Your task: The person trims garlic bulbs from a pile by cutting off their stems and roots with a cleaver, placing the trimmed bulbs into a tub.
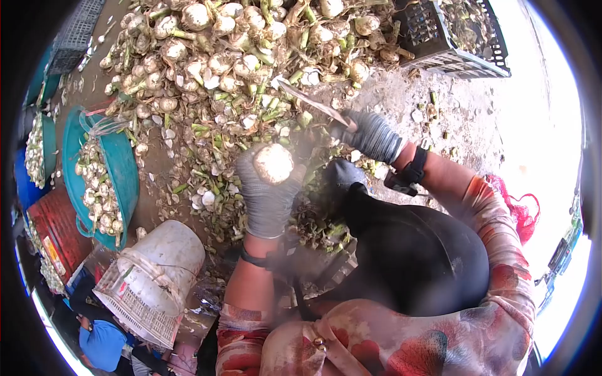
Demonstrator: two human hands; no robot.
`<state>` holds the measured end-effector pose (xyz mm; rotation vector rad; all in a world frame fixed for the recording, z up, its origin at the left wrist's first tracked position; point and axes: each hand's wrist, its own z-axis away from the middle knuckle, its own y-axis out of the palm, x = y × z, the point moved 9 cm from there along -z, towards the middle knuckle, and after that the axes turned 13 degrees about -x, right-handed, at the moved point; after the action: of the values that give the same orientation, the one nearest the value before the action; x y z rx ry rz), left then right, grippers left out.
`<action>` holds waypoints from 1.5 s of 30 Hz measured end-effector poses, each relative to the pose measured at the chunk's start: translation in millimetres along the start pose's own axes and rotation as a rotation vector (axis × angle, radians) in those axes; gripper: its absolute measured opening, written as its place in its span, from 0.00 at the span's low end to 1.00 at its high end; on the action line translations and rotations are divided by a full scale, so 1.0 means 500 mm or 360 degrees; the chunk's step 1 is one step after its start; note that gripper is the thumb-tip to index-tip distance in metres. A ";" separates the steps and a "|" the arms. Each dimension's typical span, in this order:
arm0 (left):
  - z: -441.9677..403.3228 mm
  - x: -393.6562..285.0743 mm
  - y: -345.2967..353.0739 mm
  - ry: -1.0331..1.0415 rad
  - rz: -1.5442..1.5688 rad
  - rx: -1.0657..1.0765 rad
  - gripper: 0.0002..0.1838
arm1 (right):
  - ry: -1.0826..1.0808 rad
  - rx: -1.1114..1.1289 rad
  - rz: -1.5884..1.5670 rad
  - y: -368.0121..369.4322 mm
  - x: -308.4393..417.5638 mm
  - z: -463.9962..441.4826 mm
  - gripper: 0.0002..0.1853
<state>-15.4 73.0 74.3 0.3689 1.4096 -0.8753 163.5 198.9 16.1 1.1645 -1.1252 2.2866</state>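
Observation:
My left hand [266, 191], in a grey glove, holds a round whitish bulb [273, 163] with its cut face turned up. To the right, my right hand [370, 135], also gloved, is closed on the handle of a knife [310, 100]. The blade points up and left, over the pile of bulbs [219, 59], apart from the held bulb. Cut stems and peelings [216, 156] lie on the ground beneath and around my left hand.
A black crate [458, 56] stands at the upper right. On the left are a teal basin [122, 163] with small bulbs, a white bucket [182, 244] over a crate [141, 313], and a red container [59, 225]. A person in blue [103, 344] is at the lower left.

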 end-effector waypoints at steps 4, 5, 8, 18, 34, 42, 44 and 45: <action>0.003 -0.052 0.066 0.0617 -0.0252 0.0232 0.35 | 0.0108 0.0444 -0.0646 0.097 0.082 0.013 0.26; 0.012 -0.080 0.069 0.0864 -0.0464 0.0226 0.34 | 0.0091 0.0474 -0.0595 0.108 0.081 0.007 0.27; -0.012 0.027 0.056 -0.0427 0.0445 0.0071 0.26 | -0.0569 0.0092 -0.0527 0.069 0.144 -0.001 0.26; -0.007 0.116 0.072 -0.0633 0.0408 0.0522 0.16 | -0.0545 0.0355 0.0412 0.028 0.117 -0.007 0.25; -0.019 0.004 0.038 -0.0316 0.0612 0.0408 0.40 | 0.0579 0.0318 -0.0919 0.094 0.064 -0.023 0.19; -0.034 0.010 0.038 -0.0286 0.0380 0.0399 0.32 | -0.0466 0.0125 0.0187 0.050 0.103 -0.002 0.15; -0.039 -0.009 0.037 0.0075 -0.0051 0.0485 0.31 | -0.0813 0.0079 0.0438 0.017 0.195 0.035 0.11; -0.038 -0.002 0.032 0.0142 -0.0123 0.0486 0.30 | -0.0802 0.0078 0.0441 0.010 0.200 0.037 0.11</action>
<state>-17.1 96.8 67.9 0.5932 1.3800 -1.1541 109.7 176.2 99.7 1.7686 -1.4923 2.2876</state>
